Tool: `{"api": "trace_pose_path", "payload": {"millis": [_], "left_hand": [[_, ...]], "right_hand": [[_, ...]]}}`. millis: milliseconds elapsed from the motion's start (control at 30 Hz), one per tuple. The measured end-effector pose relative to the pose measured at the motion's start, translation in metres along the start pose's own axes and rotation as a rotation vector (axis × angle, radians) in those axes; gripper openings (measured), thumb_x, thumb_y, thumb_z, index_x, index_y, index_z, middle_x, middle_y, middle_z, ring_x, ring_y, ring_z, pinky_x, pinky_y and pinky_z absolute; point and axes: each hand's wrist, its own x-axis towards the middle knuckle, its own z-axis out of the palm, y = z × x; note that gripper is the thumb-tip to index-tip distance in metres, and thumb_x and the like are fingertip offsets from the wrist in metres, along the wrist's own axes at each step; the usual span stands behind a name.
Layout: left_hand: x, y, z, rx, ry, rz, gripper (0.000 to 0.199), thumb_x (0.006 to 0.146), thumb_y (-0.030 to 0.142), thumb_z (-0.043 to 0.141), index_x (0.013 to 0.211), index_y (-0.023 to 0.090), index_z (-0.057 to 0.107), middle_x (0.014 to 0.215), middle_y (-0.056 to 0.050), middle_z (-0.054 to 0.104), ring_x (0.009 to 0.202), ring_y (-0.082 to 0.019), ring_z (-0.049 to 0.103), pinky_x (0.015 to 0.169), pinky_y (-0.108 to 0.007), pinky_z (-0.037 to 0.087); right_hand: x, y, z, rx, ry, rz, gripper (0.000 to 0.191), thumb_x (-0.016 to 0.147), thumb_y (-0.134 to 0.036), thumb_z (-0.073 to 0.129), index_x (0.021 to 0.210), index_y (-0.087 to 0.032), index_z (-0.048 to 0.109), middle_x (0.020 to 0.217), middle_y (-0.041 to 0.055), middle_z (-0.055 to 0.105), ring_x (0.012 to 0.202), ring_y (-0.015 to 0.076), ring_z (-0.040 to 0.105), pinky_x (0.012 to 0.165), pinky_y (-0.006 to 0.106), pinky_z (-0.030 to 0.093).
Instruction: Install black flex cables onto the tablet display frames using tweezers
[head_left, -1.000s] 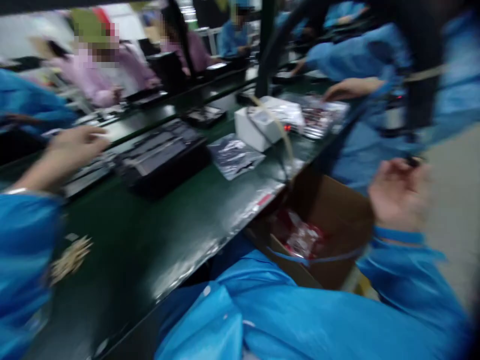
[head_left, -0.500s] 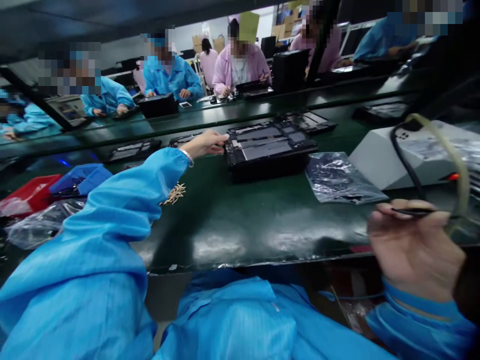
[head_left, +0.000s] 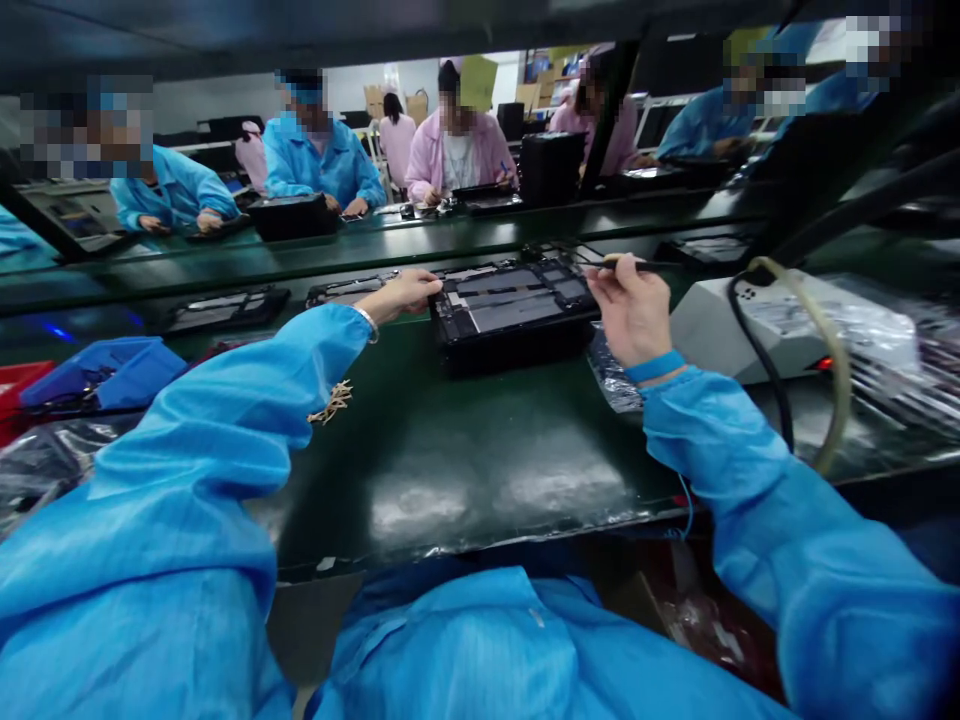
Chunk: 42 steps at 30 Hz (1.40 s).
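Note:
An opened tablet [head_left: 517, 300] with grey battery panels showing lies face up on top of a black block or stack [head_left: 517, 350] on the bench. My left hand [head_left: 405, 295] pinches its left edge, thumb and fingers closed. At its right edge is my right hand [head_left: 634, 315], fingers closed round a thin dark tool [head_left: 612, 262], perhaps tweezers; its tip is too small to make out. Whether the right fingers touch the tablet I cannot tell. Behind the left hand lies another opened tablet [head_left: 349, 287].
A grey sloped machine [head_left: 724, 320] with a pale hose [head_left: 836, 385] stands right, beside a clear plastic bag [head_left: 619, 380]. Blue bin [head_left: 112, 370] and red bin [head_left: 15, 385] sit left, near tan pieces [head_left: 331, 402]. Co-workers sit across a shelf [head_left: 375, 245].
My right hand has risen from the bench's lower right to the tablet's right edge, carrying the thin dark tool. My left hand keeps its place at the left edge. The view has shifted rightward.

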Motion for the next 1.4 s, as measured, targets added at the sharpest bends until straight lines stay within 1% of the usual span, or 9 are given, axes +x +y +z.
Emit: {"api": "trace_pose_path", "payload": {"millis": [267,433,533,767,833,967,1100,1267,1400], "left_hand": [[-0.002,-0.004,0.003,-0.064,0.108,0.016,0.005,0.089,0.018,0.067,0.087,0.014,0.065,0.072,0.002,0.057,0.058,-0.007,0.050,0.057,-0.019,0.041],[-0.009,-0.007,0.009,-0.210,0.156,-0.072,0.011,0.095,0.023,0.063,0.093,0.012,0.062,0.078,0.000,0.063,0.064,-0.010,0.059,0.064,-0.026,0.053],[-0.022,-0.005,0.012,-0.290,0.204,-0.068,0.005,0.093,0.010,0.059,0.088,0.010,0.061,0.075,-0.002,0.062,0.066,-0.010,0.060,0.068,-0.024,0.055],[-0.124,-0.001,-0.015,-0.315,0.219,0.079,0.034,0.081,0.009,0.069,0.115,0.014,0.069,0.102,-0.003,0.070,0.078,-0.010,0.061,0.069,-0.022,0.049],[-0.164,-0.005,-0.018,-0.263,0.241,0.028,0.042,0.076,0.013,0.074,0.118,0.018,0.070,0.105,-0.003,0.070,0.079,-0.012,0.061,0.066,-0.024,0.048],[-0.222,-0.025,-0.001,-0.248,0.209,-0.181,0.043,0.065,0.025,0.080,0.107,0.027,0.073,0.097,-0.002,0.071,0.086,-0.020,0.066,0.066,-0.029,0.052],[-0.231,-0.056,0.009,-0.205,0.149,-0.242,0.046,0.062,0.034,0.081,0.107,0.027,0.072,0.104,-0.002,0.072,0.096,-0.023,0.068,0.072,-0.030,0.055],[-0.204,-0.091,-0.015,0.164,-0.091,-0.254,0.065,0.067,0.050,0.076,0.128,0.028,0.067,0.092,-0.004,0.072,0.075,-0.022,0.068,0.065,-0.031,0.052],[-0.201,-0.094,-0.029,0.584,-0.226,-0.022,0.073,0.081,0.064,0.063,0.147,0.034,0.052,0.079,-0.005,0.067,0.078,-0.029,0.068,0.080,-0.040,0.050]], "right_hand": [[0.012,0.012,-0.013,-0.104,0.085,-0.038,0.030,0.079,-0.046,0.080,0.085,-0.020,0.067,0.069,-0.0058,0.065,0.077,0.0094,0.071,0.082,0.024,0.056],[-0.003,0.026,-0.003,-0.101,0.022,-0.051,0.041,0.073,-0.056,0.082,0.086,-0.020,0.067,0.071,-0.0047,0.066,0.082,0.0124,0.072,0.089,0.029,0.057],[-0.013,0.030,0.006,-0.108,-0.003,-0.056,0.043,0.070,-0.057,0.084,0.086,-0.021,0.068,0.073,-0.0039,0.067,0.081,0.0132,0.071,0.094,0.033,0.056],[-0.057,-0.020,0.005,0.007,-0.177,-0.014,0.026,0.073,-0.045,0.087,0.083,-0.027,0.073,0.072,-0.0062,0.063,0.084,0.0102,0.068,0.107,0.035,0.054],[-0.083,-0.043,0.011,-0.031,-0.205,-0.017,0.022,0.079,-0.045,0.083,0.087,-0.026,0.076,0.074,-0.0051,0.063,0.085,0.0098,0.068,0.108,0.036,0.054],[-0.131,-0.064,0.034,-0.265,-0.344,0.029,0.020,0.084,-0.049,0.077,0.088,-0.029,0.078,0.079,-0.0028,0.066,0.078,0.0137,0.069,0.085,0.038,0.064],[-0.150,-0.040,0.057,-0.381,-0.534,0.106,0.011,0.089,-0.036,0.074,0.091,-0.025,0.078,0.090,0.0007,0.069,0.080,0.0160,0.070,0.075,0.035,0.065],[-0.140,0.010,0.068,-0.579,-0.684,0.111,0.015,0.091,-0.038,0.071,0.090,-0.023,0.075,0.089,0.0000,0.069,0.078,0.0134,0.069,0.076,0.030,0.064],[-0.132,0.032,0.070,-0.639,-0.770,0.164,0.021,0.091,-0.041,0.071,0.090,-0.021,0.074,0.087,-0.0001,0.068,0.077,0.0123,0.069,0.076,0.028,0.062]]}}
